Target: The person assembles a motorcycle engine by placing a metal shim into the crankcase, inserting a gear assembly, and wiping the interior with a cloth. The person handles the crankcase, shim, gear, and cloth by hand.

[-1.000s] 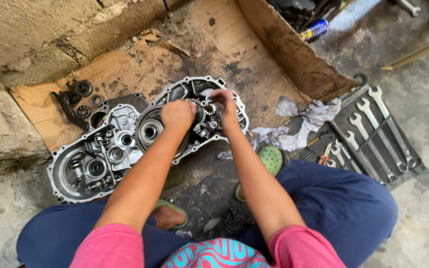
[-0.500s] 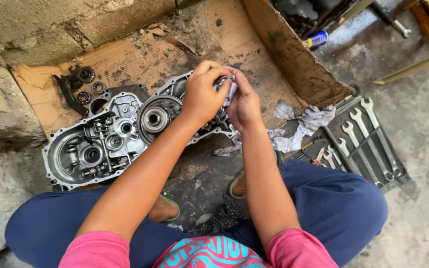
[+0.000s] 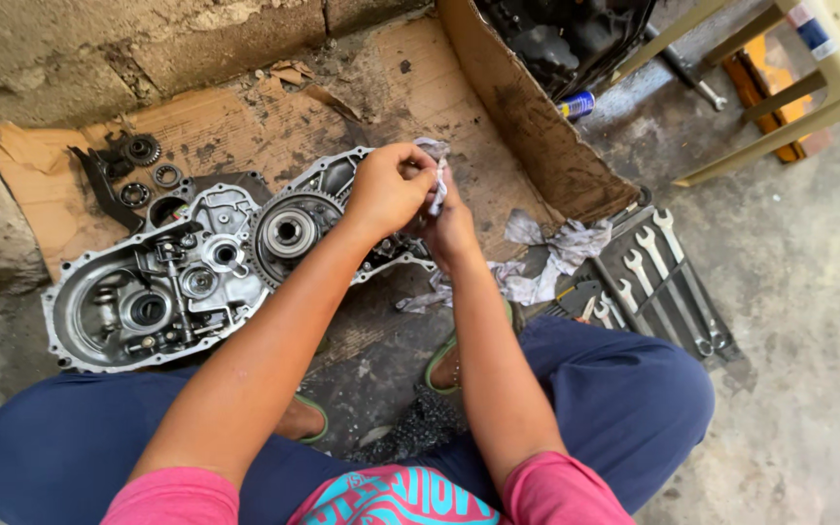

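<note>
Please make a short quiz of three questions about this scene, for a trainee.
1. True or false: both hands hold a rag above the engine case.
2. Where do the wrenches lie? A) on the cardboard by the wall B) on the floor beside the person's right leg C) inside the case
3. What lies on the cardboard, apart from the case, near the wall?

Key:
1. True: left hand, right hand, rag, engine case.
2. B: wrenches.
3. Small gears and bearings on the cardboard.

rag: white-grey | engine case: silver (greasy) | cardboard: brown | trousers: navy
</note>
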A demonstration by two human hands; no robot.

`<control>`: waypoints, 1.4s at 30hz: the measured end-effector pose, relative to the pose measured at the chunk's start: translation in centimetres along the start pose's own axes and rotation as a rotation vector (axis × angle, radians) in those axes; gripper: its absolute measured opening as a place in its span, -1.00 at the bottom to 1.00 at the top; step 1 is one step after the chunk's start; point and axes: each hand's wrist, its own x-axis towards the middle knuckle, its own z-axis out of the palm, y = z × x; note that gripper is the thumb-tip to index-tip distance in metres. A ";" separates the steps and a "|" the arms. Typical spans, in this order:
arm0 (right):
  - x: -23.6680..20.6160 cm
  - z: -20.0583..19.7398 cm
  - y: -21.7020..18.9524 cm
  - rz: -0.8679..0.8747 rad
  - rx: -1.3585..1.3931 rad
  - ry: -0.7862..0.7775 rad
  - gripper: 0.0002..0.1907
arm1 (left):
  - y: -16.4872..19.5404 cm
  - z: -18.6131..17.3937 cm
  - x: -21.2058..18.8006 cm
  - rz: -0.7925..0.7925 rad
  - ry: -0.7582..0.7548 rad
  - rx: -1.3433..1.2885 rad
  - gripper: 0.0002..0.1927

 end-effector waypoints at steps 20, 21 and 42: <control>5.3 -2.3 3.1 -0.520 -1.573 -0.142 -0.60 | -8.1 -13.1 -8.0 0.119 0.214 0.891 -0.49; 5.7 -2.1 2.9 -0.484 -1.663 -0.165 -0.61 | -8.2 -13.0 -8.0 0.117 0.230 0.893 -0.51; 6.4 -2.8 -4.9 -0.082 -1.190 -0.187 -0.53 | -10.8 -14.4 -8.4 0.109 0.248 0.841 -0.53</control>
